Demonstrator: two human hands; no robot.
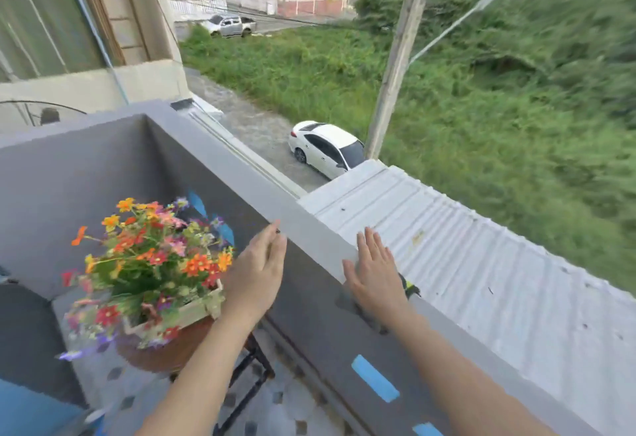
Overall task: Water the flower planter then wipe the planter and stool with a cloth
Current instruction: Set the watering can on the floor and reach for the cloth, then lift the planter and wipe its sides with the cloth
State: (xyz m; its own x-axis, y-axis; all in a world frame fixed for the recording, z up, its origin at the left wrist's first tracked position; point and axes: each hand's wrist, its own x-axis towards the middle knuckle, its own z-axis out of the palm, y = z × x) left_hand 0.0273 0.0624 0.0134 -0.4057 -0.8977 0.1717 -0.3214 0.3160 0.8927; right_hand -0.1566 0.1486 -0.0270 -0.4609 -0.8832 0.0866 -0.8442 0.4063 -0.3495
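A flower planter (206, 304), a pale box full of orange, red and purple flowers, sits on a round brown stool (161, 354) with black metal legs at the lower left. My left hand (256, 272) hovers just right of the flowers, fingers straight and together, holding nothing. My right hand (375, 272) lies flat with fingers spread on the grey balcony wall top, over a dark grey cloth (358, 308) that hangs down the wall's inner face. A small black and yellow object (409, 287) peeks out beside the right wrist.
The grey balcony wall (303, 225) runs diagonally from upper left to lower right, with blue tape marks (375, 379) on its inner face. Beyond it lie a corrugated roof (481, 263), a white car (327, 148) and grass. The patterned tile floor (285, 404) is below.
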